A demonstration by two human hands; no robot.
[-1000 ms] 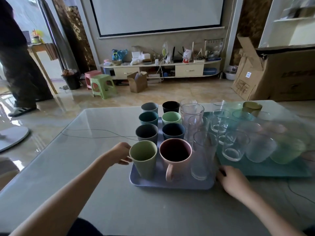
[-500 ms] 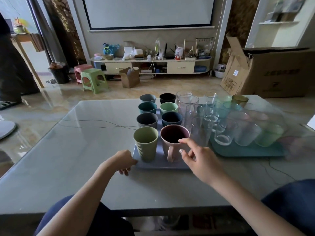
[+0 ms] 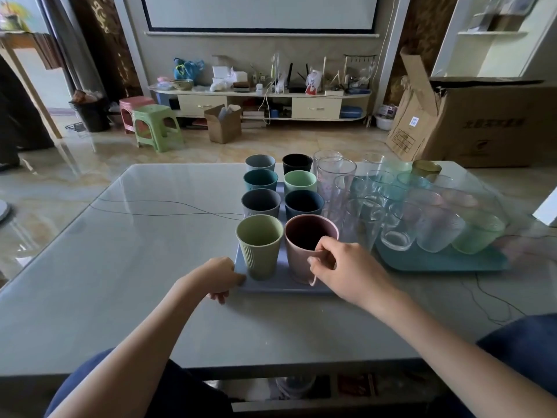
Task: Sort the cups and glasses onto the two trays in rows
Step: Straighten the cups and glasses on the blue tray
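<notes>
A lavender tray [image 3: 265, 287] holds two rows of coloured cups and a column of tall clear glasses [image 3: 334, 179]. Its front row is a ribbed green cup [image 3: 259, 248] and a pink mug [image 3: 303, 251]. My right hand [image 3: 346, 271] grips the pink mug at its rim and handle. My left hand [image 3: 218, 279] holds the tray's front left corner. To the right, a teal tray [image 3: 437, 260] carries several clear and tinted glasses [image 3: 398, 224].
A thin black cable [image 3: 156, 208] runs across the grey table [image 3: 120, 267] to the lavender tray. Another cable [image 3: 494, 300] lies right of my right arm. Beyond the table are stools, a TV cabinet and a large cardboard box [image 3: 488, 122].
My right hand moved from the tray's front right edge to the pink mug and closed on it. My left hand slid from beside the green cup down to the tray's front corner.
</notes>
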